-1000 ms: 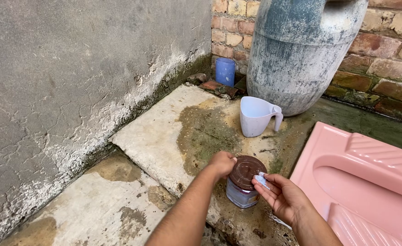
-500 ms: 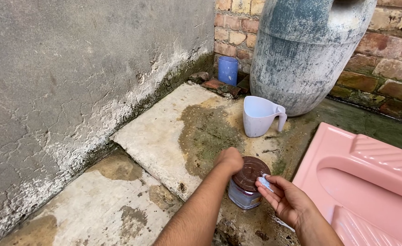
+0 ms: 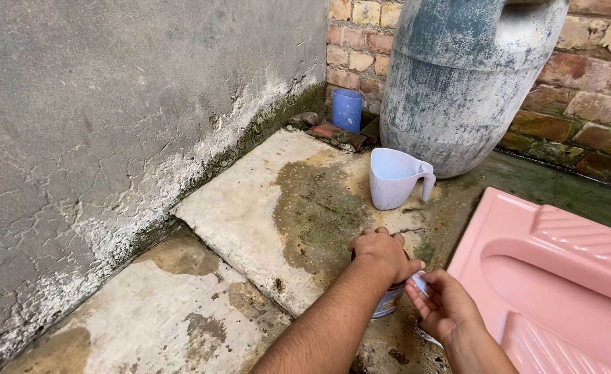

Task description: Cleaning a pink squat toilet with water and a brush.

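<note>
labelled jar [image 3: 389, 302] on wet floor, mostly hidden

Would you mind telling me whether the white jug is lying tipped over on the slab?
No, the white jug stands upright on the concrete slab, its open mouth facing up.

Head view, looking down, close.

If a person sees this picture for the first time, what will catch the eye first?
Probably the pink squat toilet pan at the lower right, bright against the stained concrete floor. Next, the left hand covering the lid of a small jar at centre, and the big grey barrel behind a white jug.
</note>
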